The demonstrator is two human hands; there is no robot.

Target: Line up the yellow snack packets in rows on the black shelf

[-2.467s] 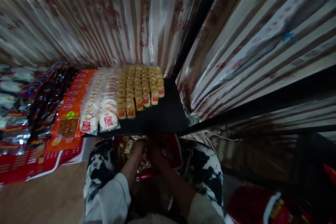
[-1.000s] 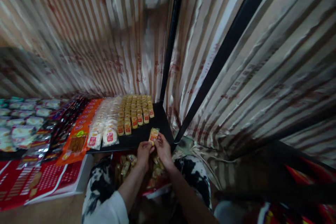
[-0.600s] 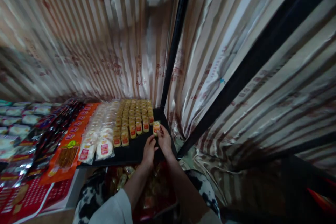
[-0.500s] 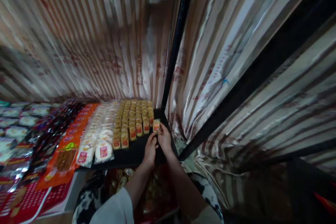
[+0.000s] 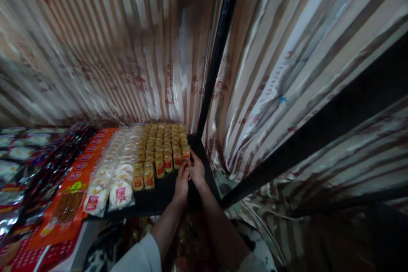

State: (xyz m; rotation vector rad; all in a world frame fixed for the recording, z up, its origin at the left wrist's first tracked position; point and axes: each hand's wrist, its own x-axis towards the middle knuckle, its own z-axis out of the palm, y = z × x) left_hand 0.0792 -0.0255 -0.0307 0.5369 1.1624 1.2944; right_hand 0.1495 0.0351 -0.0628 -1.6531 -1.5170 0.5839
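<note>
Hands close together, left hand [image 5: 181,182] beside right hand [image 5: 197,171]; I see the yellow packet [image 5: 186,152] just ahead at their fingertips, long axis upright, right nearer, can't tell if gripped. Packet rows [image 5: 159,166] ahead-left on black shelf [image 5: 153,200].

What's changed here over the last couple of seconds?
The left hand and right hand have come up from below the black shelf, bringing a small yellow packet to the front of the rightmost yellow row. The right hand is at it; I can't tell whether it's let go. The white packets and orange bag stayed put.
</note>
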